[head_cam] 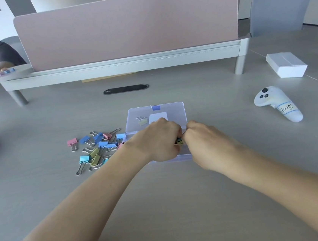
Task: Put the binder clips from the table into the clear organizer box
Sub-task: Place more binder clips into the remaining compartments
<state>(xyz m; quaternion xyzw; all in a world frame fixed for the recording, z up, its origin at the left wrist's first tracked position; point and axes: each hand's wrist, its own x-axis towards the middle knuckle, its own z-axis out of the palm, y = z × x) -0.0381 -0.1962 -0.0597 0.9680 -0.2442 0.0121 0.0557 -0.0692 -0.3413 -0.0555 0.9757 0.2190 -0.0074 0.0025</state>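
The clear organizer box lies open on the table, its lid folded back away from me. A yellow binder clip shows at the lid. Both my hands hover over the box tray, fists close together. My left hand and my right hand grip a yellow-green binder clip between them; most of it is hidden by fingers. A pile of several pink, blue and yellow binder clips lies on the table just left of the box.
A white handheld controller with a label lies at the right, a white box beyond it. A pink desk divider on a grey shelf stands at the back. Another person sits at the far left.
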